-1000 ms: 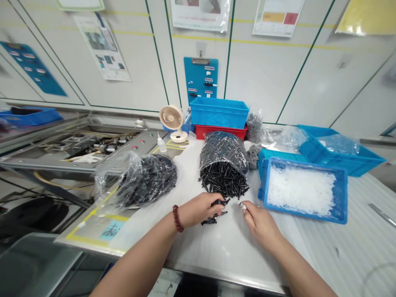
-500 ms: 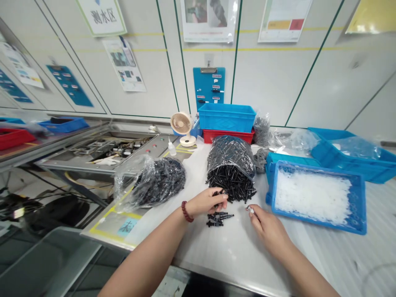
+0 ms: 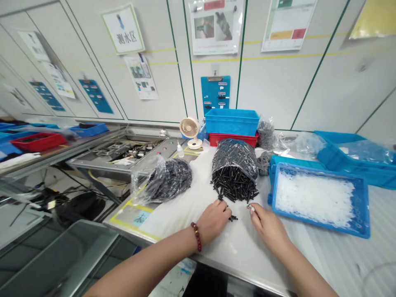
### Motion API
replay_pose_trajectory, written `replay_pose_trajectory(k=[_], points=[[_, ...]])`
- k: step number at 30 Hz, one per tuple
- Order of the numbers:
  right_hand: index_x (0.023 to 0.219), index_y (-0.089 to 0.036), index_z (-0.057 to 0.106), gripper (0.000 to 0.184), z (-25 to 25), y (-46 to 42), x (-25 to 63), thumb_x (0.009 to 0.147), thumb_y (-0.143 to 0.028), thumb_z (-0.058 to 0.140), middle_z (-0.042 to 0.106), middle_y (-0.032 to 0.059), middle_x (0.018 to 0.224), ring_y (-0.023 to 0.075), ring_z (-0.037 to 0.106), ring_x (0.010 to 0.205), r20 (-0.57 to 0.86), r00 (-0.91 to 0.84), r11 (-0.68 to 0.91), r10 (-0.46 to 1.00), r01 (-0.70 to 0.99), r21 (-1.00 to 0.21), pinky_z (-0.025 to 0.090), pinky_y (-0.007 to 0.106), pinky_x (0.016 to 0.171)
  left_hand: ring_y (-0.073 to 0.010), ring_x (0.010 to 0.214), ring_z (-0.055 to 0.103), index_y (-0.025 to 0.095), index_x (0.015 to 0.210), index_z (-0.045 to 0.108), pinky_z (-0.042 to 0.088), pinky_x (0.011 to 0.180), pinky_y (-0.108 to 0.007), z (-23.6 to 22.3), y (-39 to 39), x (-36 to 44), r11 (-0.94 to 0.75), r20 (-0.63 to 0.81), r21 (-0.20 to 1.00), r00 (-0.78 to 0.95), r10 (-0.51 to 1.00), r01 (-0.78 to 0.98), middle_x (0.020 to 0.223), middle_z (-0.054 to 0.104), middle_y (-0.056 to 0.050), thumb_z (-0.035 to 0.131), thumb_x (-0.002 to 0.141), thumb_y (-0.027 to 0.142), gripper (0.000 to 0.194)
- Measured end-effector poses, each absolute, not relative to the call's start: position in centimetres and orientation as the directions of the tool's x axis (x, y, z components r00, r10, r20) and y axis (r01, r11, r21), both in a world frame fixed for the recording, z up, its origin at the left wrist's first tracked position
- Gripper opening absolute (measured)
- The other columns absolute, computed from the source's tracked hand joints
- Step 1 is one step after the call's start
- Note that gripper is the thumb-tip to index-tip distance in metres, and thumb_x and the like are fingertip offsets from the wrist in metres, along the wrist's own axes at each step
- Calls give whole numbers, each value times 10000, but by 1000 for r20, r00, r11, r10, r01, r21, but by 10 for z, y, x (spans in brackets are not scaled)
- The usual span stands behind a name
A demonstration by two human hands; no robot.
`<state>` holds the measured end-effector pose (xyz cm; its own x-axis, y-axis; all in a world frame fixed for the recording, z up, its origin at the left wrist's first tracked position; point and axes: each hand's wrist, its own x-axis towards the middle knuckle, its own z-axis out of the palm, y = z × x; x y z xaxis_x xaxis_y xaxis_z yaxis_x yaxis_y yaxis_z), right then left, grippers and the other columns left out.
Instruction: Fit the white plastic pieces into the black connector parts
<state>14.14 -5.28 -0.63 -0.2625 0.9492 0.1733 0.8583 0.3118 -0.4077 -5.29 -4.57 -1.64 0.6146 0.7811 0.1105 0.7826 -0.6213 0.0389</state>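
Steel-edged table (image 3: 241, 264), white sheet over most of it, yellow tape along the left corner; pale panelled wall (image 3: 272, 90) behind, three blue clipboards (image 3: 215, 95) hung on it. Counts: one open bag (image 3: 234, 154) mid-table, its heap of black parts (image 3: 233, 184) spilling toward the near edge; one clear bag (image 3: 170, 179) of dark contents nearer the left edge. One blue tray (image 3: 368, 216) of white pieces (image 3: 315, 198) toward the right edge, tilted. Far edge: one blue crate (image 3: 232, 122) on one red crate (image 3: 233, 139), one fan (image 3: 189, 128) left of them. Two hands between heap and near edge. Left hand (image 3: 216, 218) palm down, a few loose black parts (image 3: 233, 218) by its fingertips; grip hidden, can't tell if clamped. Right hand (image 3: 269, 225): thumb and forefinger pinched on one small pale piece (image 3: 251, 208).
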Motion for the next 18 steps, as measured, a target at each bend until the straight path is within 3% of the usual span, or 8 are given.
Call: replay_pose_trajectory(k=[3, 8, 13, 18], points=[[1006, -190, 562, 323, -4, -53, 141, 875, -289, 285, 655, 53, 746, 206, 603, 682, 156, -247, 290, 956, 869, -401, 331, 249, 534, -221, 836, 442, 157, 839, 520, 423, 725, -346, -19, -46, -52, -571, 114, 26, 565, 817, 821, 879, 488, -65, 450, 870, 173, 79], [1025, -189, 555, 311, -1, -53, 140, 882, -275, 293, 666, 60, 807, 204, 613, 721, 138, -245, 279, 960, 883, -377, 323, 243, 546, -268, 1039, 373, 141, 878, 544, 391, 837, -387, -17, -35, -57, -483, 211, 19, 469, 858, 875, 1181, 411, -101, 514, 826, 164, 65], [1033, -182, 555, 307, 0, -54, 139, 884, -254, 296, 667, 61, 806, 185, 605, 699, 147, -254, 292, 956, 882, -369, 291, 236, 533, -227, 950, 414, 141, 894, 541, 397, 817, -356, -15, -32, -58, -544, 119, -17, 542, 832, 839, 990, 503, -73, 489, 854, 195, 85], [987, -194, 574, 278, 1, -56, 137, 877, -274, 332, 664, 52, 793, 169, 587, 658, 178, -272, 321, 946, 869, -377, 261, 234, 522, -244, 936, 425, 192, 977, 534, 416, 724, -333, -10, -45, -55, -543, 81, -68, 547, 833, 837, 988, 491, -62, 546, 814, 446, 302]])
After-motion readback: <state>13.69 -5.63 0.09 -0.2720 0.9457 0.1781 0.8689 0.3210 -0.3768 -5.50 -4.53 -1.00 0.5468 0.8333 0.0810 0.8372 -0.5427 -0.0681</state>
